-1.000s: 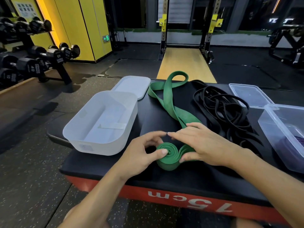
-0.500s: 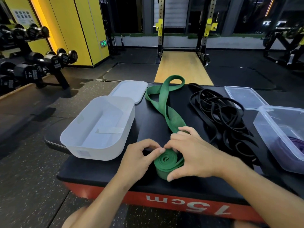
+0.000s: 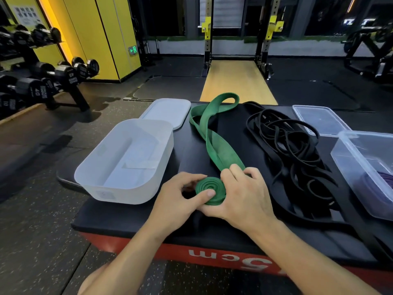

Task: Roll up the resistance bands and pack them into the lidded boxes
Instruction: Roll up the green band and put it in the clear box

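Note:
A green resistance band [image 3: 214, 145] lies on the black box top, its near end wound into a flat coil [image 3: 210, 189]. My left hand [image 3: 180, 201] pinches the coil from the left, thumb pressed on its face. My right hand [image 3: 244, 194] grips the coil's right side and the band where it feeds in. The loose tail runs away to a loop at the far edge. A white open box [image 3: 102, 167] stands to the left, its white lid [image 3: 168, 111] behind it. A heap of black bands [image 3: 297, 150] lies to the right.
A clear plastic box [image 3: 348, 154] holding a purple band [image 3: 386, 177] sits at the far right, its clear lid [image 3: 319, 120] behind. The black platform [image 3: 127, 218] has a red front. Dumbbell racks [image 3: 42, 81] stand left; a squat rack [image 3: 238, 39] is beyond.
The coil has grown by another turn and now lies flatter, its spiral face up. Both hands shifted round it, and the loose tail has drawn closer.

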`<state>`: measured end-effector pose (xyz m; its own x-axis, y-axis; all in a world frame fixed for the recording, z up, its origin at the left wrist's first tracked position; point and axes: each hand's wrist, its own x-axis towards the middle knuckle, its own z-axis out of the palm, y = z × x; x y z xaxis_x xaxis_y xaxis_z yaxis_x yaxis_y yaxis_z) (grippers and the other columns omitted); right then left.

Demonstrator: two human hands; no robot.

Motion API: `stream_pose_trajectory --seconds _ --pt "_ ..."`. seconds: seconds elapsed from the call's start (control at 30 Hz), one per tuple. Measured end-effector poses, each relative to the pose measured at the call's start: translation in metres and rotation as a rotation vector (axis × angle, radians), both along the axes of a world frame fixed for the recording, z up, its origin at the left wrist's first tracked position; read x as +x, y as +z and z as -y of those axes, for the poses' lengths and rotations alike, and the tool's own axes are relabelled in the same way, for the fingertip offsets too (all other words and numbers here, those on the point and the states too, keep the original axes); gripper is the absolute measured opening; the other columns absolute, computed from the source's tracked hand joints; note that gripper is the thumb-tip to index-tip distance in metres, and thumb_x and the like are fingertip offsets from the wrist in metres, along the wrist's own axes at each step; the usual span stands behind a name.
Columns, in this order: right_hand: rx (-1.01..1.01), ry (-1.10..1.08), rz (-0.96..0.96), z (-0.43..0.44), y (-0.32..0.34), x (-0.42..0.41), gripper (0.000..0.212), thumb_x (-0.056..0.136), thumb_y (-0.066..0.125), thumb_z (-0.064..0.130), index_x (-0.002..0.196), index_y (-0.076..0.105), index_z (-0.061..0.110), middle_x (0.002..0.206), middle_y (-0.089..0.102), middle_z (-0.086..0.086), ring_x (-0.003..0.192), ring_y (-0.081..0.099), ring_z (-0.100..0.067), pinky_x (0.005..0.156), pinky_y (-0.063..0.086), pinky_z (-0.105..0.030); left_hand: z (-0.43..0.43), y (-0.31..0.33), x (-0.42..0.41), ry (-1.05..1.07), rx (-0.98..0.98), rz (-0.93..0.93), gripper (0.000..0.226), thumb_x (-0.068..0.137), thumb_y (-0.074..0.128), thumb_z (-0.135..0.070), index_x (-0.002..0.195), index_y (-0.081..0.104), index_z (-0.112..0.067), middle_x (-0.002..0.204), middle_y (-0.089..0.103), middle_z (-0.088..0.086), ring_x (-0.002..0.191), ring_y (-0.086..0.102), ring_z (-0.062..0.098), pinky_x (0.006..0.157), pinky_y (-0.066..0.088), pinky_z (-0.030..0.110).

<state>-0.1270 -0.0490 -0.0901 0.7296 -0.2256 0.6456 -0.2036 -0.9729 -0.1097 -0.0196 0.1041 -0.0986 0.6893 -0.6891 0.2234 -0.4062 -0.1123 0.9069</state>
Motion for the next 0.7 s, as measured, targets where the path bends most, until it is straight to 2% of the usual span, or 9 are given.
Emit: stream_pose_trajectory --seconds 0.1,0.17,0.23,0.27,0.3,0.37,0.43,0.57,0.7 --pt "-0.061 0.033 -0.152 0.003 0.006 -0.002 0.073 0.077 0.045 0.093 0.077 0.049 0.020 0.069 0.046 0.010 0.061 0.047 -0.017 0.086 0.045 -0.038 -0.001 0.002 0.001 -0.021 0.026 -0.021 0.033 0.083 0.081 -0.041 0.115 0.075 -0.032 0.111 0.073 -0.010 0.108 0.070 0.012 0.102 0.053 0.042" --pt "-0.100 0.080 -0.239 0.009 0.010 -0.005 0.077 0.074 0.044 0.096 0.084 0.052 0.020 0.073 0.051 0.011 0.068 0.055 -0.016 0.100 0.044 -0.042 -0.001 0.003 0.002 -0.038 0.048 -0.027 0.031 0.083 0.082 -0.040 0.113 0.072 -0.034 0.112 0.073 -0.010 0.107 0.070 0.011 0.102 0.053 0.041" --pt "-0.153 0.149 -0.320 0.019 0.012 -0.010 0.084 0.075 0.042 0.096 0.101 0.059 0.017 0.087 0.058 0.010 0.083 0.061 -0.015 0.118 0.032 -0.045 0.000 0.004 0.002 -0.054 0.058 -0.030 0.030 0.083 0.084 -0.040 0.110 0.071 -0.036 0.111 0.073 -0.009 0.106 0.070 0.010 0.100 0.054 0.037" --pt "-0.168 0.191 -0.368 0.025 0.013 -0.015 0.091 0.077 0.040 0.095 0.117 0.060 0.015 0.099 0.062 0.008 0.096 0.062 -0.015 0.123 0.024 -0.045 0.000 0.005 0.002 -0.058 0.059 -0.029 0.029 0.084 0.085 -0.038 0.109 0.070 -0.036 0.111 0.073 -0.010 0.106 0.070 0.009 0.099 0.053 0.033" --pt "-0.168 0.230 -0.416 0.030 0.014 -0.018 0.100 0.080 0.037 0.094 0.136 0.053 0.012 0.114 0.063 0.006 0.109 0.060 -0.014 0.126 0.017 -0.044 0.000 0.005 0.001 -0.058 0.061 -0.022 0.028 0.086 0.085 -0.036 0.109 0.069 -0.036 0.111 0.072 -0.012 0.106 0.069 0.007 0.097 0.052 0.028" --pt "-0.155 0.286 -0.485 0.038 0.014 -0.023 0.112 0.085 0.032 0.093 0.160 0.025 0.011 0.132 0.060 0.005 0.124 0.055 -0.011 0.127 0.011 -0.040 -0.002 0.008 -0.002 -0.059 0.075 -0.003 0.028 0.087 0.084 -0.034 0.111 0.069 -0.035 0.111 0.071 -0.015 0.106 0.067 0.002 0.094 0.049 0.019" --pt "-0.158 0.310 -0.519 0.040 0.016 -0.019 0.112 0.087 0.029 0.091 0.164 0.010 0.012 0.133 0.059 0.006 0.125 0.054 -0.010 0.126 0.011 -0.037 -0.003 0.008 -0.002 -0.075 0.079 -0.004 0.031 0.087 0.083 -0.034 0.114 0.069 -0.034 0.112 0.073 -0.014 0.107 0.067 0.003 0.097 0.051 0.024" --pt "-0.078 0.363 -0.619 0.038 0.026 -0.006 0.101 0.090 0.032 0.087 0.165 0.008 0.024 0.143 0.043 0.012 0.133 0.041 -0.008 0.124 0.017 -0.035 -0.006 0.008 0.002 -0.090 0.048 -0.029 0.040 0.083 0.085 -0.038 0.117 0.064 -0.035 0.115 0.072 -0.012 0.113 0.067 0.011 0.105 0.051 0.037" --pt "0.102 0.460 -0.677 0.043 0.031 -0.013 0.084 0.096 0.049 0.068 0.164 0.011 0.034 0.145 0.034 0.022 0.137 0.030 -0.001 0.122 0.010 -0.027 -0.006 0.007 0.003 -0.078 0.030 -0.057 0.042 0.082 0.089 -0.031 0.108 0.055 -0.034 0.112 0.070 -0.005 0.108 0.069 0.012 0.100 0.050 0.032"
